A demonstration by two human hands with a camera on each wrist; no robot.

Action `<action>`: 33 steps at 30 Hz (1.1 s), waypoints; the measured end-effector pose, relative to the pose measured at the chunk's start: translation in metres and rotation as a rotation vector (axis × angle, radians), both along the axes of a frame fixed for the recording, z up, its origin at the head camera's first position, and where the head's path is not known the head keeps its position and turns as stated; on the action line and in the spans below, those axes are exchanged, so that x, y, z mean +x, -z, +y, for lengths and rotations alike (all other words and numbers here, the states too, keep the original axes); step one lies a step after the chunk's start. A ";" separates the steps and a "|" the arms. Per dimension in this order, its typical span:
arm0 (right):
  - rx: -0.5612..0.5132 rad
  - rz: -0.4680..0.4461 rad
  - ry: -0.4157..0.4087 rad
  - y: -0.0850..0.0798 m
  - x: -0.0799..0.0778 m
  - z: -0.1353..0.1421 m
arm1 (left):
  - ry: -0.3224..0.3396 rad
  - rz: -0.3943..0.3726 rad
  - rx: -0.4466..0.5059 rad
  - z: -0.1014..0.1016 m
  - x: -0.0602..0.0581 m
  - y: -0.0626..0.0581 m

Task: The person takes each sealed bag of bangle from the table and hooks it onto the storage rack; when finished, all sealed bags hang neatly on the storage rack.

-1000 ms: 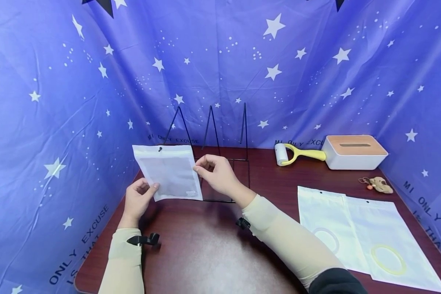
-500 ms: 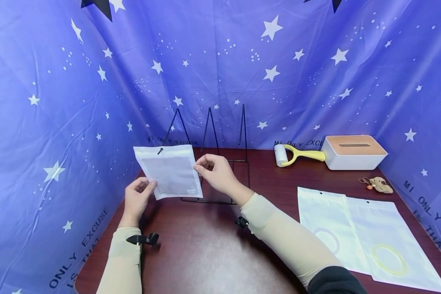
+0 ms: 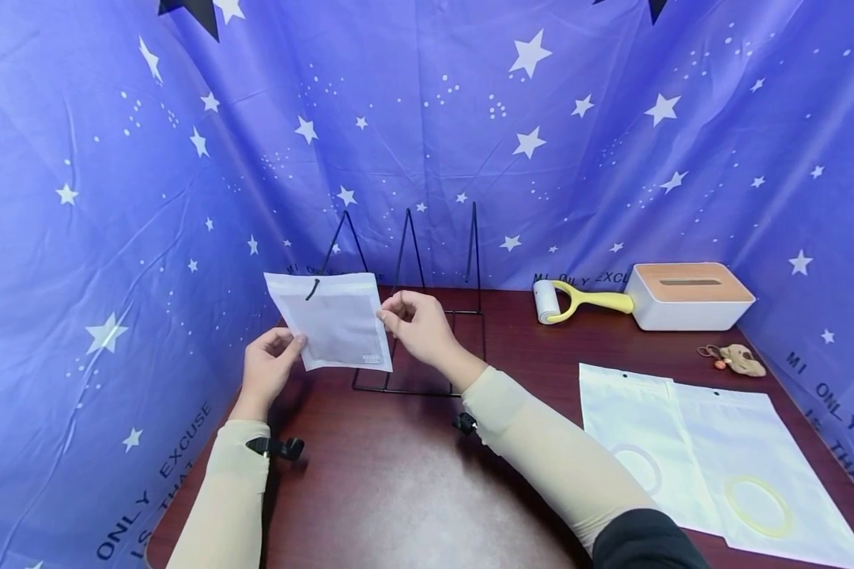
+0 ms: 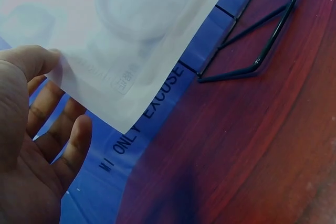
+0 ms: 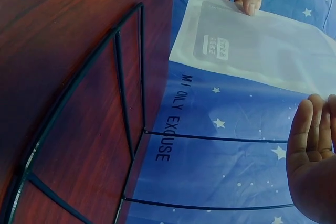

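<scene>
Flat white semi-translucent plastic bag (image 3: 338, 325) is up at the left side of the black wire rack (image 3: 478, 261), bottom edge clear of the dark red wood tabletop (image 3: 398, 482). Tip of the rack's leftmost prong (image 3: 313, 289) shows in front of the bag's top strip and looks to be through the hang hole.

Left hand (image 3: 266, 367) pinches the lower left edge: thumb on the near face, fingers behind. Right hand (image 3: 421, 328) pinches the right edge, higher up, between thumb and fingers. Neither has let go. Probably gripped at both sides because a limp bag folds otherwise; spreading it also keeps the hole square to the wire. Top strip free of hands, likely so the prong has room. Round outline (image 4: 101, 9) faintly visible inside from the left wrist view; contents can't be confirmed.

Two more: white bag with a pale ring (image 3: 633, 407) and white bag with a yellow ring (image 3: 729, 427), flat at right, slightly overlapped. Top holes face the rack, handy for picking up, presumably. Yellow-handled white lint roller (image 3: 601, 299) sits well back, out of the arms' way.
</scene>
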State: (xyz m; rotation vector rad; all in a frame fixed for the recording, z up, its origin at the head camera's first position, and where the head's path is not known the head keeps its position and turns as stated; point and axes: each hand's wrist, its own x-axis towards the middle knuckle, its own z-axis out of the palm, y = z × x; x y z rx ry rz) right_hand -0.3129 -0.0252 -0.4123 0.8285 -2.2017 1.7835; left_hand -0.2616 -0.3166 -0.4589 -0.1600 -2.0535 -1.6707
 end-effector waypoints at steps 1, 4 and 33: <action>0.002 0.000 0.009 -0.001 -0.001 -0.001 | 0.001 -0.002 -0.003 0.000 -0.001 -0.001; 0.008 0.002 0.028 -0.002 -0.006 -0.001 | 0.002 -0.002 -0.012 0.001 -0.005 -0.003; 0.008 -0.063 0.123 -0.013 -0.059 -0.005 | -0.051 -0.062 -0.038 0.009 -0.043 -0.022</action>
